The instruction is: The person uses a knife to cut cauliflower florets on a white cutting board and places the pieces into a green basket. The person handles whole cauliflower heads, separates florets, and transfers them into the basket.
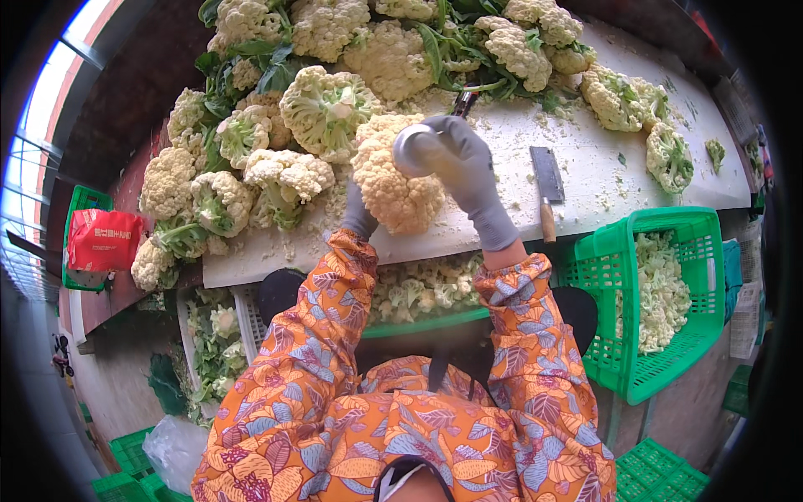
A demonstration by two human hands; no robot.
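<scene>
Over the near edge of the white work table, my left hand (359, 213) grips a pale yellow cauliflower head (400, 197) from its left side; most of the fingers are hidden behind it. My right hand (462, 159), in a grey glove, is closed round a shiny, round metal tool (413, 151) held against the upper right of that head. The tool's exact kind does not show. Just beyond the right hand is a thin, dark-handled object (465, 102), partly covered. To the right lies a cleaver (547, 176) with a wooden handle, touched by neither hand.
Cauliflower heads (330, 113) with green leaves are piled at the far left and middle. Cut florets fill a tilted green crate (711, 276) at right and another container (427, 326) below the table edge. A red package (104, 241) sits far left.
</scene>
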